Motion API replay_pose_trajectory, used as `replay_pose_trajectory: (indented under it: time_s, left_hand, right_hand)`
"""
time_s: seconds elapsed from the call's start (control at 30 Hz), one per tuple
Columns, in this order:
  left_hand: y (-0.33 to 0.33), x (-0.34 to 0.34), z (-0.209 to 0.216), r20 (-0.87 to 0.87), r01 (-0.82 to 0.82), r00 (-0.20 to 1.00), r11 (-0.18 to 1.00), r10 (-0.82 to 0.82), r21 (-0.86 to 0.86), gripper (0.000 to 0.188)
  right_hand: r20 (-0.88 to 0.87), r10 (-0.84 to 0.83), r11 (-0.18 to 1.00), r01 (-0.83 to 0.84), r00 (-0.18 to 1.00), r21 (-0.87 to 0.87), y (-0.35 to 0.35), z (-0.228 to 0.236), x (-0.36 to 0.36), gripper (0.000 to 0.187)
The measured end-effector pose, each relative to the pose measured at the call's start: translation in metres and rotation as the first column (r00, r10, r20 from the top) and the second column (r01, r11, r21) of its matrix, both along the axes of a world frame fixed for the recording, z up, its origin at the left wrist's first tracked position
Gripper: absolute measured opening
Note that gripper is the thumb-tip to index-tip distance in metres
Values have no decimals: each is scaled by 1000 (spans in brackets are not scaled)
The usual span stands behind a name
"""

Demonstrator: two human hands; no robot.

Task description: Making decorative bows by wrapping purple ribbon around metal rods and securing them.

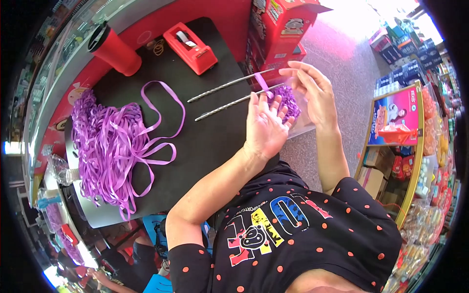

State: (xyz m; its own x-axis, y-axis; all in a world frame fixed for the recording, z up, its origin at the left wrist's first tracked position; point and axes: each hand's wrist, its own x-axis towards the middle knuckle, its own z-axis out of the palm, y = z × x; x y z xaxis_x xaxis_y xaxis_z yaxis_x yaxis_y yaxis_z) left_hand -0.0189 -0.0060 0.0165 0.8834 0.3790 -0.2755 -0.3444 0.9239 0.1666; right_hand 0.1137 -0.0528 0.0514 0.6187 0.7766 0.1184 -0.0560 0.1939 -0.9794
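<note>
Here, two hands, two rods

I have my left hand open, palm up, just beside two metal sticks, and my right hand at their right end. A purple strip hangs over them. Left of the sticks, ribbon heaps on the counter; beyond them stands a red tape dispenser.
</note>
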Motion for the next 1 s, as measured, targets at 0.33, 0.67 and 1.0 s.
replay_pose_trajectory:
  time_s: [0.33, 0.67, 1.0]
  left_hand:
    - [-1, 0, -6, 56, 10, 998, 999, -12, 40, 89]
    - [-2, 4, -13, 85, 15, 996, 1000, -16, 10, 94]
    - [-1, 4, -7, 66, 7, 998, 1000, -7, -6, 93]
  right_hand:
    - [461, 314, 948, -250, 830, -195, 173, 26, -3, 26]
    - [16, 477, 762, -404, 879, -506, 215, 22, -2, 25]
    - [-146, 486, 708, -486, 862, -513, 219, 21, -1, 22]
